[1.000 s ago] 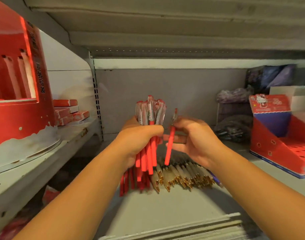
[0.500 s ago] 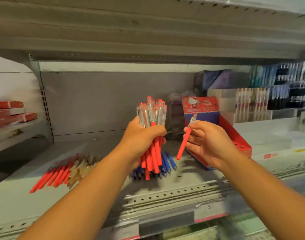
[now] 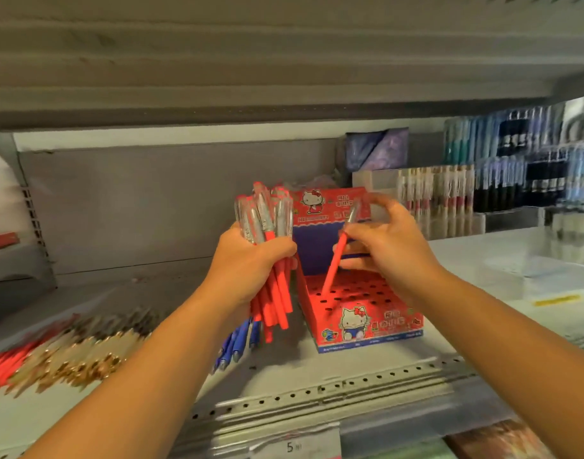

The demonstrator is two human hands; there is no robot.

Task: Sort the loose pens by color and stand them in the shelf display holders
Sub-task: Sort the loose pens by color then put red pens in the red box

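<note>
My left hand (image 3: 247,270) grips a bundle of red pens (image 3: 270,246) with clear caps, held upright just left of the red display holder (image 3: 367,313). My right hand (image 3: 390,246) pinches a single red pen (image 3: 335,263), tilted, its lower tip down at the holder's perforated top near the left rear holes. The holder's holes look empty. Loose blue pens (image 3: 237,342) lie on the shelf under the bundle. A blurred pile of red and gold-tipped pens (image 3: 62,356) lies at the left.
The holder's cartoon-printed backboard (image 3: 327,207) rises behind my hands. Filled pen displays (image 3: 482,190) stand at the back right, with a clear tray (image 3: 535,270) in front of them. The grey perforated shelf edge (image 3: 317,389) runs along the front; another shelf hangs overhead.
The view has swung right, bringing the red holder to the middle. My right hand has carried the single red pen over the holder and lowered its tip to the holes. The left hand's bundle followed.
</note>
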